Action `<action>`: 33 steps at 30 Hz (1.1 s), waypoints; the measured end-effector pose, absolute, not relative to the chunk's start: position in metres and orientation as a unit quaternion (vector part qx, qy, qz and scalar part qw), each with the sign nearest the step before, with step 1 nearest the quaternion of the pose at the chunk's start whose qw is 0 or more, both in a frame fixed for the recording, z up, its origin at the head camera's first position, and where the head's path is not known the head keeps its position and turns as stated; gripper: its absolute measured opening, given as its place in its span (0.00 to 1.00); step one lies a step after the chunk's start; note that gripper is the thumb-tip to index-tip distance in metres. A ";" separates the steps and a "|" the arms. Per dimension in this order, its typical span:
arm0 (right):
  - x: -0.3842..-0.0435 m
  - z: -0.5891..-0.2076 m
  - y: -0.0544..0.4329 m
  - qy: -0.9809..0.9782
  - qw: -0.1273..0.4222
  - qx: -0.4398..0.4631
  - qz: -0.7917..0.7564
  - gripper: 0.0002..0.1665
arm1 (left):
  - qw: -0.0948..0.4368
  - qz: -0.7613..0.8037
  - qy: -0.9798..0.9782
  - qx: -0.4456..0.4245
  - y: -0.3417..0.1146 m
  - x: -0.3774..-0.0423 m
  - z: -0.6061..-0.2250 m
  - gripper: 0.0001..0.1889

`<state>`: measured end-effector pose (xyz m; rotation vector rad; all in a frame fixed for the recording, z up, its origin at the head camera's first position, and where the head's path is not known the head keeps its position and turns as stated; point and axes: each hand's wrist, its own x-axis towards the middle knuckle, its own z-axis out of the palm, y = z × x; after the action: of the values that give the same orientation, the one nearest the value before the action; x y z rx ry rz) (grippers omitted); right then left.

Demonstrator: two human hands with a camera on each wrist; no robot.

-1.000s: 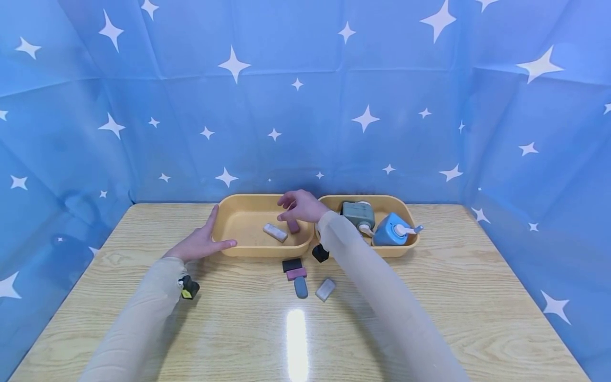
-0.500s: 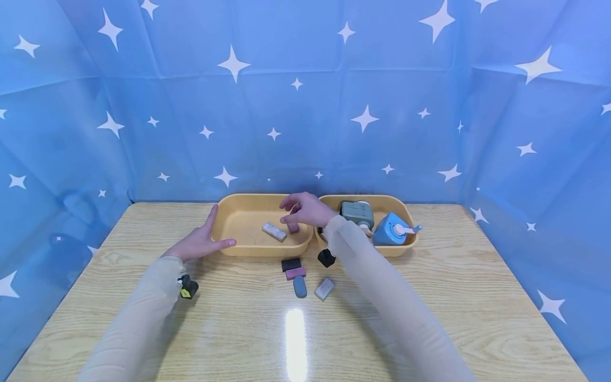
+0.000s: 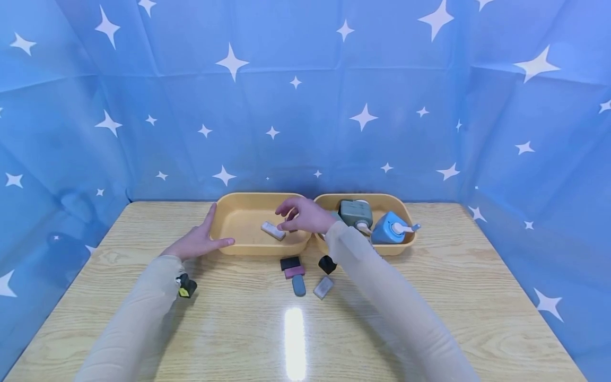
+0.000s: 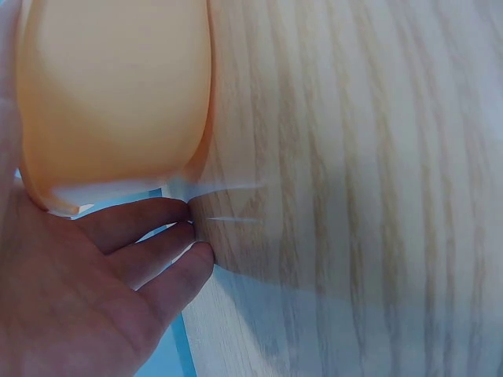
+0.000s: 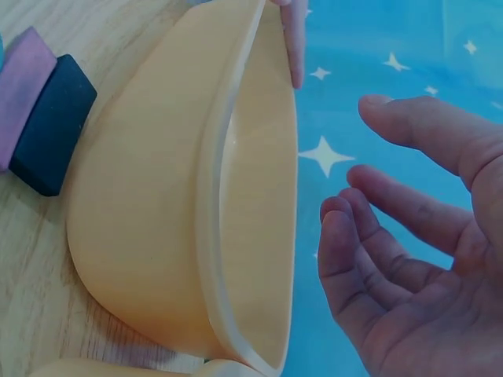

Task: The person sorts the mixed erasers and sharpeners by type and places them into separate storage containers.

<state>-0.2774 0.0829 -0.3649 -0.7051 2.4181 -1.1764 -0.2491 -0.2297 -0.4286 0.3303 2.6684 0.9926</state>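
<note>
My left hand [image 3: 193, 241] rests at the left end of a yellow-orange tray [image 3: 236, 228], thumb along the front rim and fingers along the side. In the left wrist view the fingers lie fairly straight beside the tray wall. Above the tray's right part hovers my right hand [image 3: 307, 215], its fingers loosely bent. The right wrist view shows nothing between those fingers [image 5: 338, 236], which are apart from the tray rim. Inside the tray lies a whitish, eraser-like block [image 3: 273, 230]; its right end is close below the right fingertips. The right hand hides part of the tray.
A second tray [image 3: 396, 248] stands to the right, holding a grey-green pump bottle [image 3: 356, 212] and a blue pump bottle [image 3: 387, 229]. In front lie a black block [image 3: 289, 263], a purple block [image 3: 294, 272], a blue-grey block [image 3: 298, 285] and a grey block [image 3: 323, 287].
My right hand has moved slightly nearer and lower in view. The plum block seen below it in the tray earlier is now hidden. The left hand stays at the tray's end.
</note>
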 end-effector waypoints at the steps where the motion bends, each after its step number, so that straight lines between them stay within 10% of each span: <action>1: -0.277 -0.365 0.083 0.856 0.178 -0.253 -0.414 0.22 | 0.137 0.344 0.922 0.114 -0.230 -0.249 -0.429 0.62; 33: -0.246 -0.356 0.100 0.854 0.177 -0.324 -0.366 0.19 | 0.142 0.358 0.916 0.111 -0.230 -0.250 -0.432 0.62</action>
<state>-0.2464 0.0997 -0.3562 -0.9170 2.4187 -1.0355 -0.2504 -0.2305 -0.4321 0.3198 2.6434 1.0345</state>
